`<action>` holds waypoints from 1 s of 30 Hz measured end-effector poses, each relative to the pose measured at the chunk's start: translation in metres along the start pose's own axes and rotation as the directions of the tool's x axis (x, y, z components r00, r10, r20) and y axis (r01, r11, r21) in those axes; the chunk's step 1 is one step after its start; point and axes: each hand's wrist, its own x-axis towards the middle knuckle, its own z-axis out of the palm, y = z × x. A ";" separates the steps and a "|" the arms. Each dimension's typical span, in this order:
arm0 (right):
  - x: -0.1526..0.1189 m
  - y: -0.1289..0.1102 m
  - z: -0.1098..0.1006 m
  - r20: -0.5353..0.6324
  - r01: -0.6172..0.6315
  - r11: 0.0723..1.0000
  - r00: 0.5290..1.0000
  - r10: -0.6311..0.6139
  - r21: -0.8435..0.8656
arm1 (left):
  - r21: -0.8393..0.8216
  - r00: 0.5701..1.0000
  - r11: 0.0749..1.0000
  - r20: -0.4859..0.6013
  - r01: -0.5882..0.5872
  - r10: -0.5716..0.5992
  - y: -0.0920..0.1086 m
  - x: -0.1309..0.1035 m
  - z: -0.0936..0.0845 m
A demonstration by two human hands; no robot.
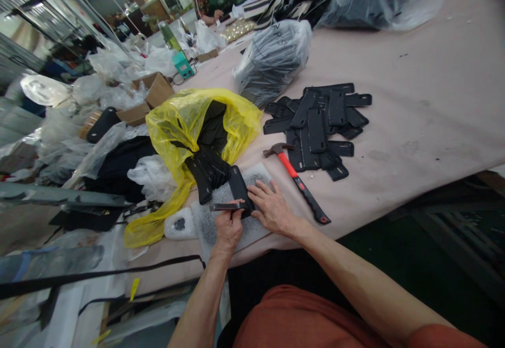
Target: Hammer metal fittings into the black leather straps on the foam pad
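Near the table's (418,100) front edge, in the head view, your left hand (229,229) is closed around a dark bar-shaped tool (225,207), held above the near end of a black strip (238,182). Your right hand (272,207) is open and spread, its fingertips at the strip's right side. That strip lies on a speckled grey pad (252,235), between your two hands and reaching away to the far side.

Just beyond and to the left, a yellow bag (168,119) gapes open; you can see dark pieces (215,127) inside, and a row of black strips (207,171) fans out of its mouth onto the pad's far left. A white block (180,225) with a dark patch sits beside the bag's near end.

To the right of the pad lies a hammer (299,182), its head touching a loose pile of black pieces (315,127). Beyond the pile, a clear plastic bag (276,56) bulges with dark contents; a larger clear bag (379,6) at the far right also holds something dark. At the far left, a cardboard box (160,90) has crumpled clear plastic at its opening.
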 end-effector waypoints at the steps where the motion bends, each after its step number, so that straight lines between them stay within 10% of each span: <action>1: 0.000 0.000 0.000 -0.001 0.000 1.000 1.000 0.000 0.000 | 0.006 1.000 1.000 -0.003 0.002 -0.001 0.000 0.000 0.001; 25: 0.000 0.000 -0.007 0.024 0.005 1.000 1.000 -0.006 0.014 | 0.120 0.993 0.986 0.019 -0.118 0.117 0.000 0.001 0.014; 30: -0.018 0.023 -0.036 -0.187 -0.210 0.975 0.963 0.195 -0.064 | 0.154 0.996 0.984 0.026 -0.092 0.089 0.003 0.001 0.013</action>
